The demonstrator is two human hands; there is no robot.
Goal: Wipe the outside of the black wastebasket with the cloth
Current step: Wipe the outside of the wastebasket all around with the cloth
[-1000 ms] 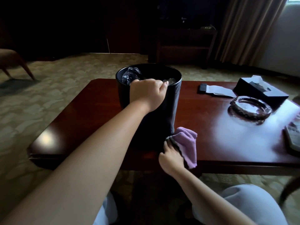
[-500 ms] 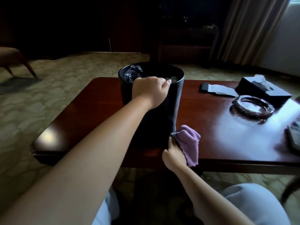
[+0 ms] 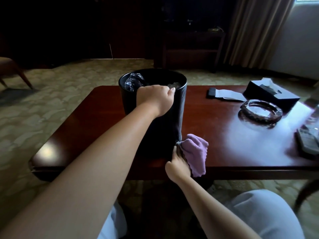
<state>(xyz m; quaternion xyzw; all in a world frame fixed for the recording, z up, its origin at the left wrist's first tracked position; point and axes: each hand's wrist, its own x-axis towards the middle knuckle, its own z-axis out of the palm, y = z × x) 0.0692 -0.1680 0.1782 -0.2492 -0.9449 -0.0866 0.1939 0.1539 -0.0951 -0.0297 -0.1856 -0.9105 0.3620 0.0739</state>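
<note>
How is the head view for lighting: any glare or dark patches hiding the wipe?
Head view: window glare washes out the table on the right; the wastebasket side is nearly black, so the cloth contact is hard to read; the room behind is dark.

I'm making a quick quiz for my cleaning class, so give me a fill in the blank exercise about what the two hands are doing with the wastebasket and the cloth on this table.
1. The left hand grips the black wastebasket at its ____.
2. The right hand holds a cloth whose colour is ____.
3. The cloth is pressed against the wastebasket low down, near its ____.
4. The wastebasket stands on a wooden ____.

Missing words: rim; purple; base; table
</note>
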